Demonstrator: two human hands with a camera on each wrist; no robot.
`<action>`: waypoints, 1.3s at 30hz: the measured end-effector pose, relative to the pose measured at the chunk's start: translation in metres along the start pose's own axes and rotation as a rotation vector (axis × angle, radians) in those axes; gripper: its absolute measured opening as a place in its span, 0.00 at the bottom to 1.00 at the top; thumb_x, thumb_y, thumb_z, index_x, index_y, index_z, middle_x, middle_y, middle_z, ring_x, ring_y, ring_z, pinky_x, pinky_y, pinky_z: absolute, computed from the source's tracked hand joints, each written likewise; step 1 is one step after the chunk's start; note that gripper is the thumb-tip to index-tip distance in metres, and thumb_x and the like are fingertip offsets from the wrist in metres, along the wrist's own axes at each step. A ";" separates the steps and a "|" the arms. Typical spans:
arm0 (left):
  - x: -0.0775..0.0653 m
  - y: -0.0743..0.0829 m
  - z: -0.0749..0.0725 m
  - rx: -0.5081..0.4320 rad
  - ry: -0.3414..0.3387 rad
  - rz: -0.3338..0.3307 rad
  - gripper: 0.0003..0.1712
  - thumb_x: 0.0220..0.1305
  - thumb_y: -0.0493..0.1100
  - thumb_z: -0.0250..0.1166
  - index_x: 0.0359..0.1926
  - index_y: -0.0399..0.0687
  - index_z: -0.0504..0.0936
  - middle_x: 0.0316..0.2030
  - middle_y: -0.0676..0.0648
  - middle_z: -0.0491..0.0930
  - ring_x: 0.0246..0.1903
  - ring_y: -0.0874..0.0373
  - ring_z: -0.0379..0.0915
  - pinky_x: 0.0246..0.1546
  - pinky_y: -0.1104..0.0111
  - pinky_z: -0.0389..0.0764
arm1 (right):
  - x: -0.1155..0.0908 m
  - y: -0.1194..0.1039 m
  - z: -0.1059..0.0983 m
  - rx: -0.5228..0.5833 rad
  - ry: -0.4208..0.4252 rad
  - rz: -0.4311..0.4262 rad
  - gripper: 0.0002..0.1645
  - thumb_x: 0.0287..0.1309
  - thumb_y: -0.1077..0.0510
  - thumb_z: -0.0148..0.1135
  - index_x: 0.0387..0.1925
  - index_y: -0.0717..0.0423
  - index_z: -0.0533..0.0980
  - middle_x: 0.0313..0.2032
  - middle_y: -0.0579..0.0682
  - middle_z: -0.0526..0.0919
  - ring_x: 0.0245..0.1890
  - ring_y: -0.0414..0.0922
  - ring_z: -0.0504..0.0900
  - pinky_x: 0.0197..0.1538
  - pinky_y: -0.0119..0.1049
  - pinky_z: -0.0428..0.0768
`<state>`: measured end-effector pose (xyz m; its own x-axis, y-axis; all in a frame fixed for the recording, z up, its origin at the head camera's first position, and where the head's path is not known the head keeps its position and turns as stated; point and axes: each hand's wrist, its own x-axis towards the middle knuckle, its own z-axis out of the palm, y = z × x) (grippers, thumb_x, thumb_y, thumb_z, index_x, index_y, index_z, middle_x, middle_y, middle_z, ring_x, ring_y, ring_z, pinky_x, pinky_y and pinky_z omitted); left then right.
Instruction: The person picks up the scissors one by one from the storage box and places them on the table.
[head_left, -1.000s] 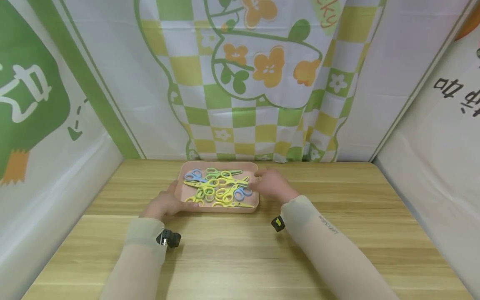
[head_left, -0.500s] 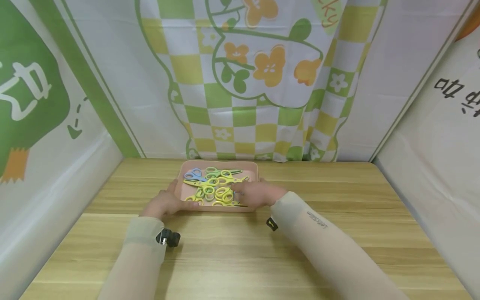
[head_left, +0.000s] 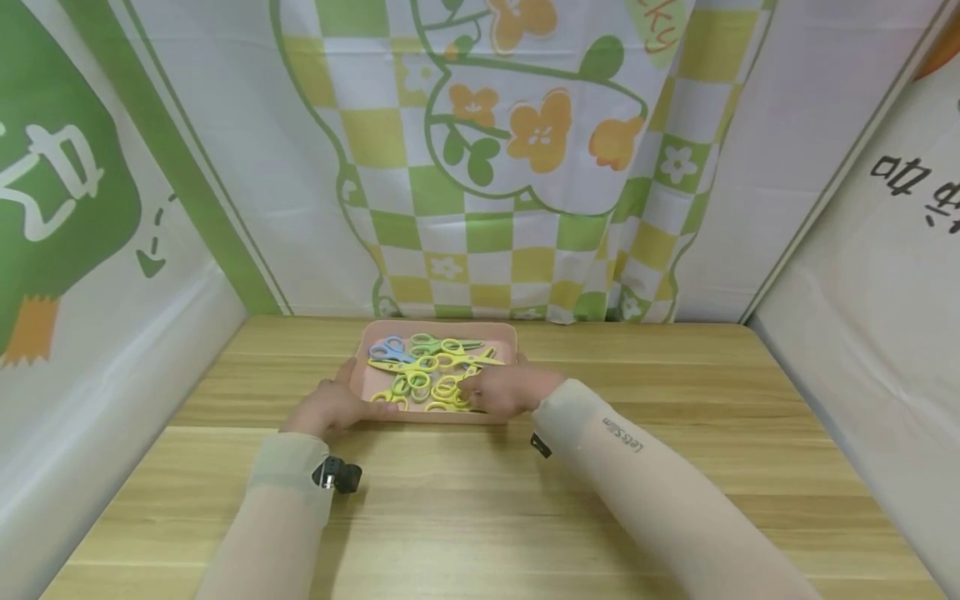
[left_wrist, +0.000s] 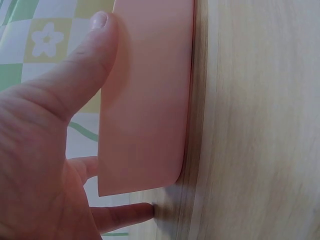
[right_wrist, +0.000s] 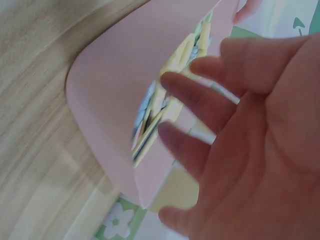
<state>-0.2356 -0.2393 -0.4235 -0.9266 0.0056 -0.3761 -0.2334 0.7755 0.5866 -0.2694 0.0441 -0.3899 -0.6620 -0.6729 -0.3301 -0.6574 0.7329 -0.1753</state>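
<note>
A pink tray (head_left: pixel 442 327) full of children's scissors stands at the table's back edge. My left hand (head_left: pixel 330 407) rests at its front left corner, thumb along the front rim and fingers spread beside the left wall. In the left wrist view, the thumb lies against the tray wall (left_wrist: pixel 145 125). My right hand (head_left: pixel 504 390) reaches over the tray's right side, fingertips among yellow scissors (head_left: pixel 447 389); it hides the front right corner. In the right wrist view its fingers are slightly bent and apart. Blue scissors (head_left: pixel 387 348) and green scissors (head_left: pixel 426 343) lie behind.
The wooden table (head_left: pixel 450 508) extends in front of the tray and to both sides. A checked curtain (head_left: pixel 487 250) hangs directly behind the tray. White printed cloth walls (head_left: pixel 877 333) enclose the left and right sides.
My right hand has moved left from the tray's right rim and down among the scissors, then slightly farther left. Some yellow scissors near it have shifted. The left hand has stayed put.
</note>
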 end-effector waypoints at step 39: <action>-0.004 0.005 -0.002 -0.022 0.003 0.000 0.81 0.46 0.71 0.75 0.78 0.40 0.28 0.70 0.17 0.34 0.69 0.21 0.34 0.63 0.32 0.48 | 0.015 0.052 -0.005 0.338 0.193 0.510 0.12 0.43 0.54 0.75 0.21 0.53 0.78 0.30 0.48 0.81 0.35 0.48 0.77 0.54 0.64 0.70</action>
<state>-0.2334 -0.2367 -0.4181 -0.9273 0.0036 -0.3742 -0.2400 0.7615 0.6021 -0.3153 0.0715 -0.3994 -0.9353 -0.2144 -0.2817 -0.1140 0.9357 -0.3338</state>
